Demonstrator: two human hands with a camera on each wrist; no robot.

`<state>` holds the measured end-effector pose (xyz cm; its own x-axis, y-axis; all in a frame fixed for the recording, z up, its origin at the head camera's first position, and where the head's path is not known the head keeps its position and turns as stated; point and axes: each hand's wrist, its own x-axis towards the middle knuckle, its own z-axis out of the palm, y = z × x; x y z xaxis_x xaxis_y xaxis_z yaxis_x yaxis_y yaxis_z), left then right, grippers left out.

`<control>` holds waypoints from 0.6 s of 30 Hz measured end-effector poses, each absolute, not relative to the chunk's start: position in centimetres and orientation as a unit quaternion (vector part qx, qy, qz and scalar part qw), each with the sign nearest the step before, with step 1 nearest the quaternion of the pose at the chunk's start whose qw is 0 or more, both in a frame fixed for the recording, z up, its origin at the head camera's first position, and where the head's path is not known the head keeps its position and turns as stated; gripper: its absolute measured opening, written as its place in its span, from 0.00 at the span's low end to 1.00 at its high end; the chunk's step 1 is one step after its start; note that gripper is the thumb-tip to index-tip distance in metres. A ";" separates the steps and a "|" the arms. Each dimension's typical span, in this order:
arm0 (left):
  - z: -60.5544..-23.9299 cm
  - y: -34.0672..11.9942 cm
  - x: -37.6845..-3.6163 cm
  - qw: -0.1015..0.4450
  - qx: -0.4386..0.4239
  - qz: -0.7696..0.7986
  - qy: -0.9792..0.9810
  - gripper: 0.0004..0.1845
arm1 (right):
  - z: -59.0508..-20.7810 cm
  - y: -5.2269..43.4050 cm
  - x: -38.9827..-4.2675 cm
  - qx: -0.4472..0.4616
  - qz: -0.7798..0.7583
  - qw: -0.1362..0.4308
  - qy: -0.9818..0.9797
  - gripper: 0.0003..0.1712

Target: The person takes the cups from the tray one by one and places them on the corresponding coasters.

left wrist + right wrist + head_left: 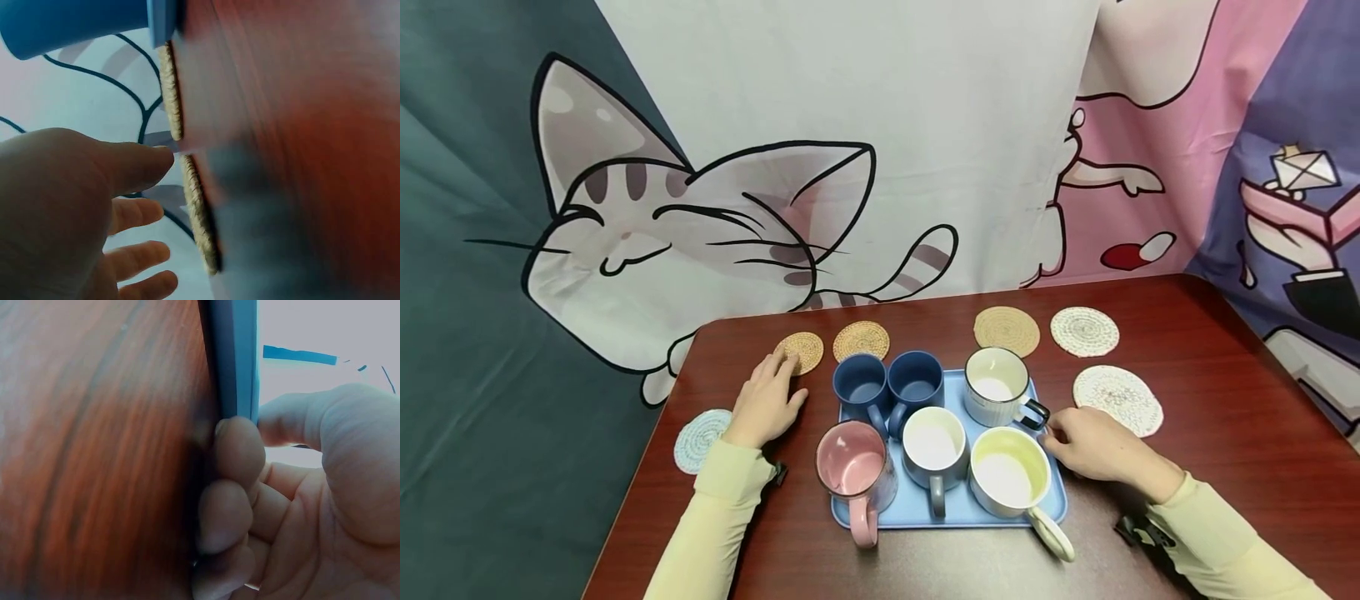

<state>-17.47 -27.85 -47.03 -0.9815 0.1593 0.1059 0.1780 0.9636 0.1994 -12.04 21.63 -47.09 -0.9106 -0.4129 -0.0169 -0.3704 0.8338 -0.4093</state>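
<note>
A round woven tan coaster (pixel 800 351) is lying flat near the far left of the dark red table, with the left hand's (pixel 765 403) extended fingertips resting at its near edge. A light blue rectangular tray (pixel 1052 487) is sitting flat at the table's centre; the right hand (pixel 1093 443) is lying against its right rim with fingers curled under, as the right wrist view shows (pixel 232 369).
</note>
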 end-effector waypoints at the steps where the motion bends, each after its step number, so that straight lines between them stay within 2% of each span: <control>1: -46.9 -28.0 -17.0 0.048 -0.084 -0.103 -0.990 0.32 | -47.1 21.7 -12.0 -0.204 -0.202 0.052 0.956 0.21; 10: -46.0 -30.4 -12.9 0.070 -0.077 -0.091 -0.990 0.32 | -47.2 21.9 -12.0 -0.210 -0.200 0.044 0.956 0.21; 18: -45.9 -33.3 -9.6 0.034 -0.042 -0.083 -0.995 0.33 | -47.3 21.8 -12.1 -0.215 -0.205 0.045 0.954 0.21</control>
